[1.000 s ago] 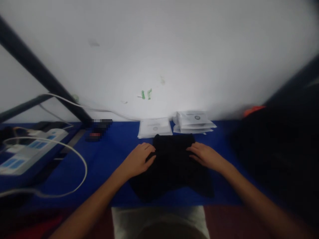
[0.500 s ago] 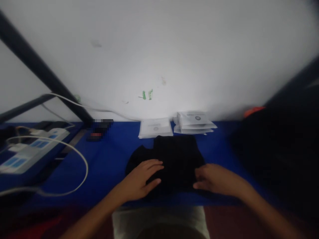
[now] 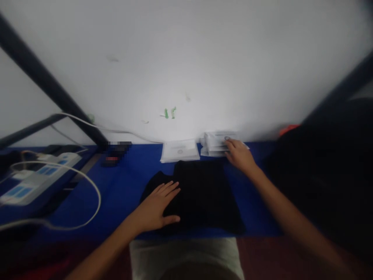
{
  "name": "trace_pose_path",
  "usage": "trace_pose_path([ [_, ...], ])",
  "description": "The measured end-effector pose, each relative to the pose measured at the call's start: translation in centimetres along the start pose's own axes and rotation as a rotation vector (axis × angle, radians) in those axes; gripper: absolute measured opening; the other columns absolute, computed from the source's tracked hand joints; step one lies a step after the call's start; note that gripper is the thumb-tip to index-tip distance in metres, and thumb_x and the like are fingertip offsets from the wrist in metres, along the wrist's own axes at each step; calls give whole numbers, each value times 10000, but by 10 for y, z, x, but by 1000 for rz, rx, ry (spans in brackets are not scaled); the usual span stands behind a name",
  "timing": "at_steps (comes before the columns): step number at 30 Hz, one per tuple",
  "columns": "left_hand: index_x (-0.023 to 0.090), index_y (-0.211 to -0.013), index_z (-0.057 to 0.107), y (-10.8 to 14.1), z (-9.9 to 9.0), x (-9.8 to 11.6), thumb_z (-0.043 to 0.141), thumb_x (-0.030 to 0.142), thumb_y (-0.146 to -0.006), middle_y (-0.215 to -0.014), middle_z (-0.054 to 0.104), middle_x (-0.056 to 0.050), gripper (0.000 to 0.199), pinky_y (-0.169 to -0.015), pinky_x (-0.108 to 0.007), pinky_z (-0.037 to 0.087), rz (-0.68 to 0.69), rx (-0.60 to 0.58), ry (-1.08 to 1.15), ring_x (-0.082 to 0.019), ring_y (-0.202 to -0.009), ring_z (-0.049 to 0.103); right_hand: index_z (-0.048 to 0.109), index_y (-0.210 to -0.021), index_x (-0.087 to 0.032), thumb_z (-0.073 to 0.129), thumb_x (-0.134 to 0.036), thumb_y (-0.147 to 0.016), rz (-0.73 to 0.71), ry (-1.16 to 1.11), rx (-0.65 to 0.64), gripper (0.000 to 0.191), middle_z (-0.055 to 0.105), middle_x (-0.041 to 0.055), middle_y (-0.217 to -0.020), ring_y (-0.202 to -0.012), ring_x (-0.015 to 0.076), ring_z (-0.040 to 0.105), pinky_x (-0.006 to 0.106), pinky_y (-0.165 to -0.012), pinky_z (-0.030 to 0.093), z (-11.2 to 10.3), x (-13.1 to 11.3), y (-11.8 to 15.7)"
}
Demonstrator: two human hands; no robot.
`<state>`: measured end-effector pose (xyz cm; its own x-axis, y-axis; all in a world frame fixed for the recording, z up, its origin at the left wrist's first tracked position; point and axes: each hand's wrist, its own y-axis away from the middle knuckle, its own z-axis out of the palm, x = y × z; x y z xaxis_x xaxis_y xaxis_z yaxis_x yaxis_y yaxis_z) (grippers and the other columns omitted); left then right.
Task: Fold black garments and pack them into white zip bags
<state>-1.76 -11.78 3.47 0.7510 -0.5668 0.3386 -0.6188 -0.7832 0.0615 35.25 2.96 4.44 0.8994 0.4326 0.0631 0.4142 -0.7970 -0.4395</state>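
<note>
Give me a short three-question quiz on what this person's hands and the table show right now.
1. True or false: the left hand lies flat on the black garment.
2. What does the right hand touch?
A. power strip
B. stack of white packets
C. cable
3. What colour is the table cover?

Key:
1. True.
2. B, the stack of white packets by the wall.
3. Blue.

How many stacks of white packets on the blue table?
2. One stack sits behind the black cloth; the other stack lies to its right, under the right hand.
</note>
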Motion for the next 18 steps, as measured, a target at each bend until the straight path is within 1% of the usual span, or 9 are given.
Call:
trace_pose_path([
  [3,226,-1503,372,-3,-5,4,579,578,-900,-1565,366,-137,728,-1173,-534,300,35,53,27,-299,-1463,309,489,-1340,-53,525,-130,-853,-35,114,-19,495,515,218,-1392,-1246,331,482,419,-1043,393,16,9,-15],
  [5,227,-1500,378,-9,-5,6,600,510,-911,-1569,359,-126,689,-1176,-505,310,63,26,29,-278,-1471,293,507,-1318,-53,501,-97,-842,-23,141,-13,478,539,221,-1356,-1211,334,493,425,-1017,396,22,12,-22],
  [7,204,-1478,418,-17,-5,7,688,458,-860,-1567,352,-140,720,-1179,-499,305,55,-32,17,-290,-1474,279,543,-1271,-67,486,-79,-834,-7,149,-2,441,572,223,-1293,-1148,344,512,440,-972,407,24,13,-28],
  [10,180,-1452,459,-28,-1,7,771,450,-784,-1559,346,-168,786,-1171,-498,318,12,-99,11,-316,-1461,299,612,-1140,-99,480,-76,-828,-7,163,-1,339,625,210,-1123,-1025,347,532,448,-884,427,23,15,-35],
  [13,196,-1460,450,-37,4,9,772,495,-771,-1565,328,-166,817,-1161,-485,335,21,-94,38,-313,-1451,323,642,-1039,-107,482,-95,-839,-21,170,13,256,630,199,-1012,-965,343,530,436,-824,439,19,15,-36],
  [15,186,-1447,470,-41,4,10,786,513,-747,-1560,336,-173,835,-1157,-481,342,39,-76,57,-322,-1442,340,644,-1044,-100,489,-97,-843,-30,173,30,253,631,198,-1016,-958,335,534,427,-815,448,14,12,-34],
  [16,185,-1427,497,-43,2,9,791,514,-740,-1547,368,-171,815,-1151,-476,352,48,-64,67,-325,-1429,368,641,-1065,-98,492,-95,-847,-46,171,44,264,634,195,-1037,-962,327,539,424,-822,454,11,9,-31],
  [17,192,-1396,533,-46,-1,6,780,508,-754,-1520,427,-159,758,-1138,-466,370,52,-45,82,-322,-1401,418,638,-1088,-100,491,-89,-854,-75,158,73,277,638,191,-1066,-970,318,546,422,-835,460,7,4,-29],
  [18,205,-1354,574,-49,-6,1,750,493,-789,-1470,507,-137,658,-1115,-453,398,43,-7,103,-311,-1355,483,633,-1113,-107,485,-83,-866,-120,135,113,289,642,184,-1095,-985,307,554,422,-852,467,2,-2,-26],
])
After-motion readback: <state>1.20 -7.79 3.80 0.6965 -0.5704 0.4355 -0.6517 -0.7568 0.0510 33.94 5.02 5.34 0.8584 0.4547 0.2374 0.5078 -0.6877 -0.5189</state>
